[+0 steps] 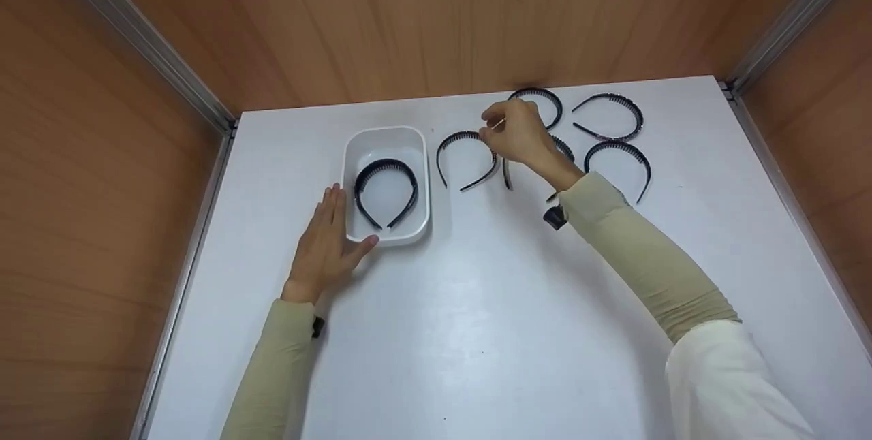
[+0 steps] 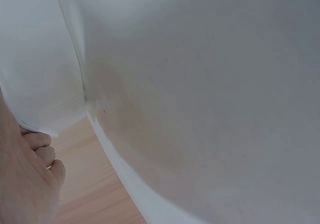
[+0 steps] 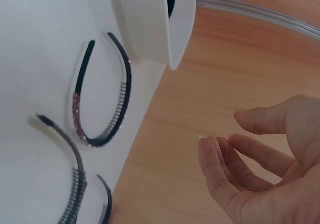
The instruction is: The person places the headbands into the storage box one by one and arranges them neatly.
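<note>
Along the left side of a white plastic bin [image 1: 402, 240], my left hand [image 1: 321, 246] lies with fingers straight, its thumb out by the near corner. Black toothed headband [image 1: 386, 163] rests inside the bin. My right hand [image 1: 521, 133] hovers over the headbands right of the bin. In the right wrist view, its thumb and bent fingers [image 3: 212, 161] stand apart with nothing between them. Closest to the bin is a headband [image 1: 463, 135] with a pink sparkly section, as the right wrist view shows. Another headband [image 1: 506, 174] is partly hidden beneath the right hand and wrist.
Further headbands lie at the back right: one behind the right hand [image 1: 560, 110], one at the far right [image 1: 639, 116] and one nearer the front [image 1: 623, 146]. Wooden panels [image 1: 436, 24] with metal edge strips enclose the white table [image 1: 436, 344] at the back and sides.
</note>
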Action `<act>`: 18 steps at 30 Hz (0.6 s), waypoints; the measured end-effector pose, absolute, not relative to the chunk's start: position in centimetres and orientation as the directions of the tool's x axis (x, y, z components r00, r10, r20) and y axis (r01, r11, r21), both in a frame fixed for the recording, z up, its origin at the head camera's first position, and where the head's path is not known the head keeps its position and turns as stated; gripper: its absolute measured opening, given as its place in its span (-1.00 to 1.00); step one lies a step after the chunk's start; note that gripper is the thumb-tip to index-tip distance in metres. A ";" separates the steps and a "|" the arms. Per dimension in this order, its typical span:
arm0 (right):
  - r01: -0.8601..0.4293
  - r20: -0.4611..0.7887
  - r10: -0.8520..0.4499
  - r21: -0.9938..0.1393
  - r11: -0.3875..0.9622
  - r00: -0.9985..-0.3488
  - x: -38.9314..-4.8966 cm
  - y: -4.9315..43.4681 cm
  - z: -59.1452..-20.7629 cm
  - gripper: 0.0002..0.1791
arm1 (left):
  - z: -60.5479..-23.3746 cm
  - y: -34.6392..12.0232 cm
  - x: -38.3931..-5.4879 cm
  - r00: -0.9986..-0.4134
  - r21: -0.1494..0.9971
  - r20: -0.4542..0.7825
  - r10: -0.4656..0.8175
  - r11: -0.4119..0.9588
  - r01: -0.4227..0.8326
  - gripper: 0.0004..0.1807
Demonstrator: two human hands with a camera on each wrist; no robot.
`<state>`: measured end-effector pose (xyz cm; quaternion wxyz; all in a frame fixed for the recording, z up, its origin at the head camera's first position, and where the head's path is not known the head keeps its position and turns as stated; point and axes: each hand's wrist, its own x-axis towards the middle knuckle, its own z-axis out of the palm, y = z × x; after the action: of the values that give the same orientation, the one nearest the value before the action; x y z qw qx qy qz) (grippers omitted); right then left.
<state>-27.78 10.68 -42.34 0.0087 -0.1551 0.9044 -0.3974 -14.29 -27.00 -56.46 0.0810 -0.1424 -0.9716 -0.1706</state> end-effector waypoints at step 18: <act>-0.238 0.125 -0.216 -0.722 0.650 -0.968 -28.9 16.1 -42.5 -0.68 | -56.3 -27.0 -14.3 -0.954 0.331 0.183 0.238 0.899 0.288 0.19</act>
<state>-28.90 16.06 -42.52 -0.0137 -0.1249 0.9083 -0.3991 -14.28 -26.99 -56.29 0.0693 -0.1353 -0.9719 -0.1797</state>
